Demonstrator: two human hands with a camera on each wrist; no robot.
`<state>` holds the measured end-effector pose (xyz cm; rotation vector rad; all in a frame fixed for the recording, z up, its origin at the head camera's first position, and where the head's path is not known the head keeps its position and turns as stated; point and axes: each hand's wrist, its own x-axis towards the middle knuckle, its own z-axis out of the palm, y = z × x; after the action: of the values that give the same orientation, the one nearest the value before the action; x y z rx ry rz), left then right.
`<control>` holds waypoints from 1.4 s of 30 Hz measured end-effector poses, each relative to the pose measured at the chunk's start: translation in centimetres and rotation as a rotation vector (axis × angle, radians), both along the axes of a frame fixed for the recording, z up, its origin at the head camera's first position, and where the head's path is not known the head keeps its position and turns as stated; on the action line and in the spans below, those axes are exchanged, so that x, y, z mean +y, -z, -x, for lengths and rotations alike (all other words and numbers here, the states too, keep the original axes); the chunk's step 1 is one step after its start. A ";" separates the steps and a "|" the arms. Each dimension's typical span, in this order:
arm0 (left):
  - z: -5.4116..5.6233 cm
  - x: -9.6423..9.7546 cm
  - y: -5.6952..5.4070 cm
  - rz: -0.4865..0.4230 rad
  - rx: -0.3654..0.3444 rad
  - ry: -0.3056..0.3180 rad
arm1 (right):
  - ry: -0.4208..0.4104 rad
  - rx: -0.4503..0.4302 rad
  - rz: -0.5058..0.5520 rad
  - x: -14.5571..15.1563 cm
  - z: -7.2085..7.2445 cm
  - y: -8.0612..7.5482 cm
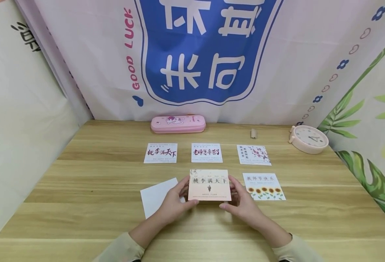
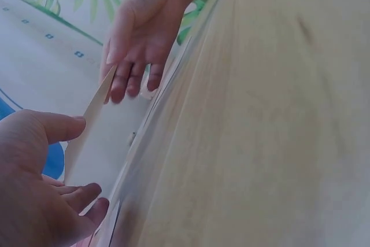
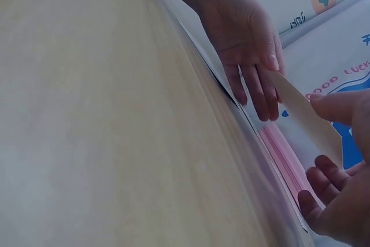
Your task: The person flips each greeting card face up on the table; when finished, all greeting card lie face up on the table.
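A cream card with large dark Chinese characters is held up above the table, tilted to face the head camera. My left hand pinches its left edge, thumb at the lower corner. On the opposite edge, my right hand grips it in much the same way. Both wrist views show the card edge-on between the thumbs and fingers, off the tabletop. Partly under my left hand lies a blank white card. Just right of my right hand is a card with sunflowers.
Behind the hands, a row on the wooden table holds two cards with red lettering and a blossom card. Farther back are a pink pencil case, a small beige object and a pink clock.
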<state>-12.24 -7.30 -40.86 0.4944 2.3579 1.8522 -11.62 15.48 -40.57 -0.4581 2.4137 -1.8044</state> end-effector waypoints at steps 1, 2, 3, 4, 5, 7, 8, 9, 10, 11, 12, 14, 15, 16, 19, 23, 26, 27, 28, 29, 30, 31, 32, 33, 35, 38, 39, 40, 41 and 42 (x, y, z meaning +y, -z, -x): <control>0.0 0.0 0.1 -0.003 0.002 0.002 | 0.005 0.008 -0.013 -0.1 0.0 0.0; 0.0 0.0 0.2 -0.009 0.004 0.007 | 0.009 0.013 -0.016 -0.1 0.0 0.1; -0.1 0.0 0.2 -0.009 0.008 0.010 | 0.013 0.010 -0.006 -0.2 -0.1 0.1; -0.1 0.1 0.2 -0.010 0.009 0.012 | 0.019 0.008 0.003 -0.2 -0.1 0.1; -0.1 0.1 0.3 -0.012 0.012 0.016 | 0.024 0.003 0.012 -0.3 -0.1 0.1; -0.1 0.1 0.3 -0.013 0.018 0.021 | 0.031 -0.007 0.030 -0.3 -0.1 0.0; -0.1 0.1 0.2 -0.011 0.020 0.021 | 0.031 -0.010 0.037 -0.3 -0.1 0.0; -0.1 0.1 0.3 -0.006 0.020 0.018 | 0.031 -0.015 0.043 -0.3 -0.1 0.1; -0.1 0.1 0.3 -0.003 0.020 0.015 | 0.033 -0.015 0.041 -0.4 0.0 0.1; 0.0 0.1 0.3 -0.001 0.019 0.011 | 0.033 -0.015 0.041 -0.4 0.0 0.1; 0.0 0.2 0.3 0.002 0.019 0.007 | 0.036 -0.013 0.037 -0.4 0.0 0.1; 0.0 0.2 0.4 0.010 0.026 -0.002 | 0.043 -0.005 0.021 -0.4 0.0 0.2; 0.0 0.2 0.4 0.012 0.031 -0.005 | 0.048 -0.001 0.011 -0.4 0.0 0.2; 0.0 0.2 0.4 0.014 0.041 -0.006 | 0.055 0.007 -0.004 -0.4 0.0 0.3; -0.1 0.2 0.4 0.031 0.066 -0.012 | 0.074 0.029 -0.044 -0.4 0.0 0.3; -0.2 0.2 0.3 0.073 0.093 -0.032 | 0.086 0.052 -0.072 -0.5 -0.1 0.3; -0.3 0.2 0.2 0.103 0.105 -0.047 | 0.092 0.056 -0.076 -0.5 -0.1 0.3; -0.3 0.2 0.2 0.110 0.108 -0.051 | 0.095 0.056 -0.077 -0.5 -0.2 0.3; -0.4 0.2 0.2 0.117 0.112 -0.054 | 0.098 0.057 -0.078 -0.5 -0.2 0.3; -0.4 0.2 0.2 0.120 0.121 -0.055 | 0.099 0.059 -0.079 -0.5 -0.2 0.3; -0.4 0.2 0.2 0.125 0.120 -0.059 | 0.101 0.060 -0.078 -0.5 -0.2 0.3; -0.3 0.2 0.2 0.130 0.122 -0.061 | 0.103 0.061 -0.080 -0.5 -0.2 0.4; -0.3 0.2 0.3 0.133 0.130 -0.061 | 0.106 0.063 -0.081 -0.5 -0.3 0.4; -0.3 0.2 0.3 0.134 0.135 -0.059 | 0.107 0.065 -0.080 -0.5 -0.3 0.4; -0.3 0.2 0.4 0.132 0.142 -0.057 | 0.109 0.067 -0.080 -0.5 -0.3 0.4; -0.3 0.2 0.5 0.133 0.147 -0.057 | 0.109 0.066 -0.071 -0.6 -0.3 0.3; -0.3 0.2 0.4 0.125 0.144 -0.057 | 0.110 0.065 -0.067 -0.6 -0.3 0.3; -0.3 0.2 0.4 0.110 0.141 -0.057 | 0.110 0.063 -0.061 -0.6 -0.3 0.2; -0.3 0.2 0.4 0.094 0.138 -0.058 | 0.110 0.061 -0.055 -0.6 -0.3 0.2; -0.3 0.3 0.4 0.082 0.135 -0.061 | 0.110 0.057 -0.048 -0.6 -0.3 0.2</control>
<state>-11.95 -7.04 -41.28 0.5608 2.5515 1.7915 -11.33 14.88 -40.74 -0.3846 2.5619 -1.7939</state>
